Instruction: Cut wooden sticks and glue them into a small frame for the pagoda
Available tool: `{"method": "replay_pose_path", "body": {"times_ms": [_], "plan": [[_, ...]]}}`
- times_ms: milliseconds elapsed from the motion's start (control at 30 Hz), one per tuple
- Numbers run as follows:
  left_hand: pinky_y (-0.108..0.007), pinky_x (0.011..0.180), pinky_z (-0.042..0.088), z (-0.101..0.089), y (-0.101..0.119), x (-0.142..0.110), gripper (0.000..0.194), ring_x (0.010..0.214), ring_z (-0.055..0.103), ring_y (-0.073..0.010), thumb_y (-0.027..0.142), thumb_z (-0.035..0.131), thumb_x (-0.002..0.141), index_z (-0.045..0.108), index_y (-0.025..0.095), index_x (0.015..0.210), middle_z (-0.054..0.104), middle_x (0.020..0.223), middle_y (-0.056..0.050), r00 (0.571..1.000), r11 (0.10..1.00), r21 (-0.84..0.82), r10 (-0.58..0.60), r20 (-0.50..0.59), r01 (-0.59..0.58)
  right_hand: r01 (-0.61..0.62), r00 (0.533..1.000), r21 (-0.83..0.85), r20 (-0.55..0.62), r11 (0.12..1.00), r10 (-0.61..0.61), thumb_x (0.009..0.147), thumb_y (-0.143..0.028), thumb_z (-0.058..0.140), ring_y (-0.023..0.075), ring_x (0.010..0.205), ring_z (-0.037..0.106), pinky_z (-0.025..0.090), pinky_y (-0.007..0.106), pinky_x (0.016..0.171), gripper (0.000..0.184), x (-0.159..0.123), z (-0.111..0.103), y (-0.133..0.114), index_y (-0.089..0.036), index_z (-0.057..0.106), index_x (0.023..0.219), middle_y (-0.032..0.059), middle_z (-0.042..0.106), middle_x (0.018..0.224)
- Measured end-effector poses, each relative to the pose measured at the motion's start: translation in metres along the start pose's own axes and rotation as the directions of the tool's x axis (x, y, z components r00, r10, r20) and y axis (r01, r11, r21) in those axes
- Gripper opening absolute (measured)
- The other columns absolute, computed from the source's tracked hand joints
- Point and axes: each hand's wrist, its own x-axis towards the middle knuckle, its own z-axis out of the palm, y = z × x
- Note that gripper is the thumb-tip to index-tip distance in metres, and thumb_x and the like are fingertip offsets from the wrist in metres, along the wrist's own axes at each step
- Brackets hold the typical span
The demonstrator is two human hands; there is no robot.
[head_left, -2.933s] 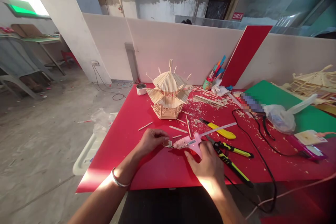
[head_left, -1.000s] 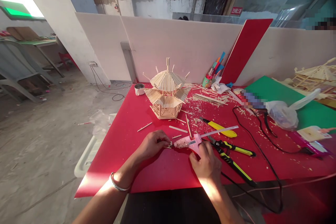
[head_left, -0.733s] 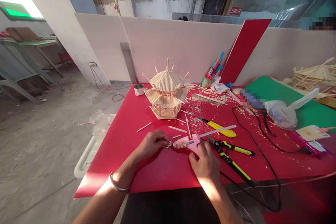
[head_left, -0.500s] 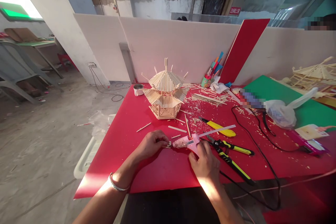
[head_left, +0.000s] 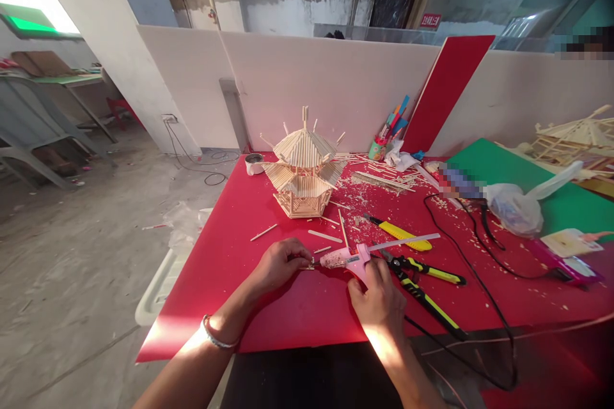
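Observation:
My right hand (head_left: 378,297) is wrapped round a pink glue gun (head_left: 343,259), with a long clear glue stick (head_left: 407,241) jutting from its back. The gun's nozzle points left, close to the fingertips of my left hand (head_left: 282,263). Those fingers pinch a small pale wooden piece (head_left: 311,264); most of it is hidden by the fingers. Behind both hands stands a two-tiered pagoda model (head_left: 307,172) made of thin wooden sticks. Between the model and my hands lie a few loose sticks (head_left: 263,232) and a flat translucent strip (head_left: 325,236).
On the red tabletop (head_left: 211,307), right of the gun, lie a yellow utility knife (head_left: 403,235) and black-and-yellow pliers (head_left: 426,294). A black cord (head_left: 472,275) loops past them. Further back are a white cup (head_left: 254,165), stick scraps (head_left: 384,176), a pen holder (head_left: 378,148) and a plastic bag (head_left: 515,208).
Against half a second ago, the glue gun and my right hand have shifted slightly right, the glue stick with them. My left hand stays nearly in place, still pinching the small piece.

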Motion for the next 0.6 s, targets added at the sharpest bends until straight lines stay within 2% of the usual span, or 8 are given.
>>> {"method": "replay_pose_path", "body": {"times_ms": [600], "plan": [[-0.027, 0.075, 0.05, 0.0024, 0.0037, -0.0004, 0.015, 0.08, 0.065, -0.0185, 0.021, 0.063, 0.078, 0.077, 0.018, 0.082, 0.072, 0.086, -0.005, 1.0, 1.0, -0.01, -0.011, 0.023, 0.011, -0.01, 1.0, 0.025, -0.024, 1.0, 0.011, 0.082, -0.024, 0.05, 0.0175, 0.073, 0.06, 0.034, 0.027, 0.05, 0.023, -0.0005, 0.0011, -0.0003, -0.019, 0.066, 0.098, 0.0069, 0.064, 0.103]]}}
